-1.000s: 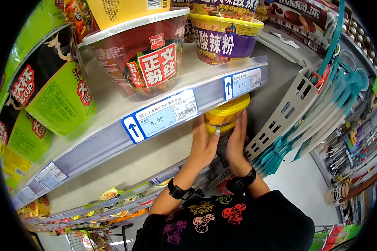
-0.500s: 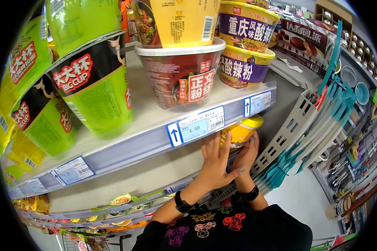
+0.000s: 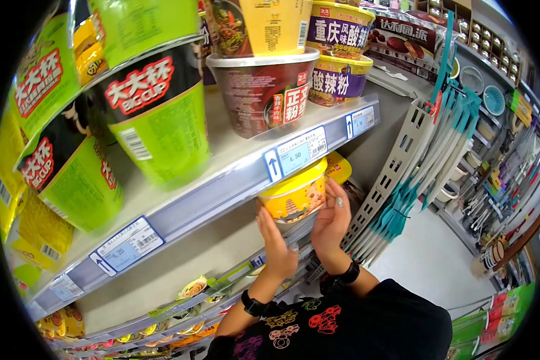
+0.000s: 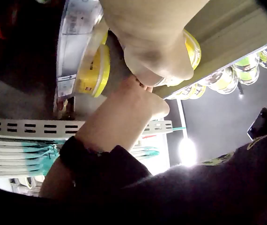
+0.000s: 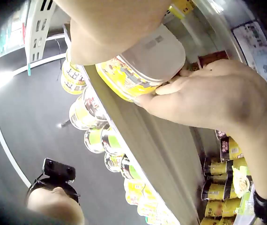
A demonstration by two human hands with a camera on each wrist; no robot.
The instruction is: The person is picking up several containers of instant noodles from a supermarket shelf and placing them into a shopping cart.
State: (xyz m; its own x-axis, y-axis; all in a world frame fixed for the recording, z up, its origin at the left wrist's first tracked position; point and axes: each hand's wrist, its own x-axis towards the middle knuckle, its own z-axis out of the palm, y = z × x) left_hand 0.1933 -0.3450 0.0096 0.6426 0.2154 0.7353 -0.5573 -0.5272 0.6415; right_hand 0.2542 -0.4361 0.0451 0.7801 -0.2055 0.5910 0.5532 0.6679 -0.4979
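Note:
Below the upper shelf edge, a yellow instant noodle bowl (image 3: pixel 295 193) sits between my two hands, lid up and slightly tilted. My left hand (image 3: pixel 279 251) holds its left side, and in the right wrist view the fingers of that left hand (image 5: pixel 208 96) curl at its base. Around the other side goes my right hand (image 3: pixel 331 227), fingers against the wall of the bowl. The bowl's pale underside (image 5: pixel 157 52) shows in the right wrist view. Just behind it is a second yellow bowl (image 3: pixel 339 168), partly hidden, its yellow lid also seen in the left wrist view.
Above, the shelf edge with price tags (image 3: pixel 299 157) overhangs the hands. On that shelf stand a dark red noodle bowl (image 3: pixel 255 96), purple bowls (image 3: pixel 337 81) and green cups (image 3: pixel 162 132). A slotted metal upright (image 3: pixel 396 165) with hanging teal-ended items (image 3: pixel 402 207) borders the right.
The held noodle bowl has come left and forward from under the shelf, and a second bowl now shows behind it. My left hand, earlier with straighter fingers, has moved to its left side.

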